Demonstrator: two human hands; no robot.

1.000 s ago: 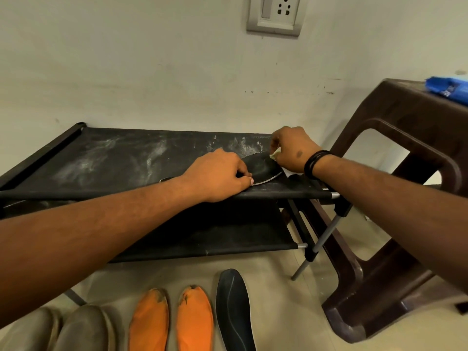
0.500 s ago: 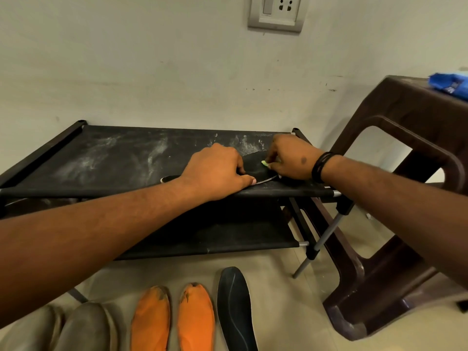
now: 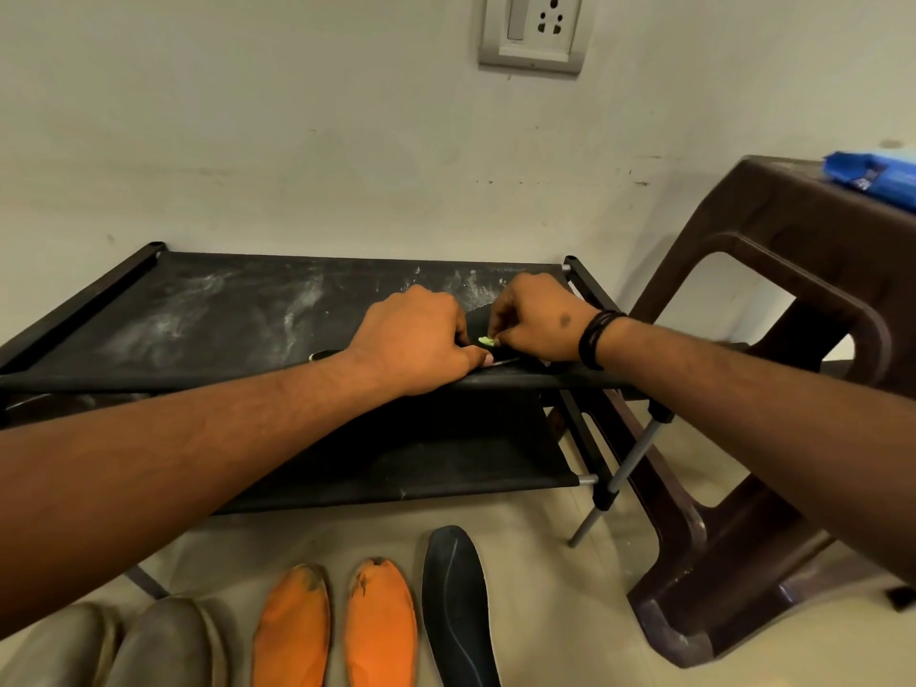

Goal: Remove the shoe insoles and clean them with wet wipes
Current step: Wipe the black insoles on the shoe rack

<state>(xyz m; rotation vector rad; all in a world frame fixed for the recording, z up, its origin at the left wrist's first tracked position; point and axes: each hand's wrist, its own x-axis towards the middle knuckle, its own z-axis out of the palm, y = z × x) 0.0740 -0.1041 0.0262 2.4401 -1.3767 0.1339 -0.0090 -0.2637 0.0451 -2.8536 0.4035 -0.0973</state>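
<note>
A dark insole (image 3: 477, 323) lies on the top shelf of the black shoe rack (image 3: 198, 319), mostly hidden under both hands. My left hand (image 3: 414, 339) presses down on it with curled fingers. My right hand (image 3: 533, 319) is closed on a small crumpled greenish wet wipe (image 3: 487, 341) and holds it against the insole, close to my left thumb. On the floor in front lie another dark insole (image 3: 458, 607), two orange insoles (image 3: 337, 627) and two grey insoles (image 3: 124, 647).
A brown plastic stool (image 3: 793, 389) stands right of the rack, with a blue wet-wipe pack (image 3: 872, 178) on its top. A white wall with a socket plate (image 3: 533, 29) rises behind. The rack's lower shelf (image 3: 421, 463) is below my hands.
My right hand has slid with the wipe along the insole toward my left hand, from the insole's far right end. My left hand has stayed pressed on the insole.
</note>
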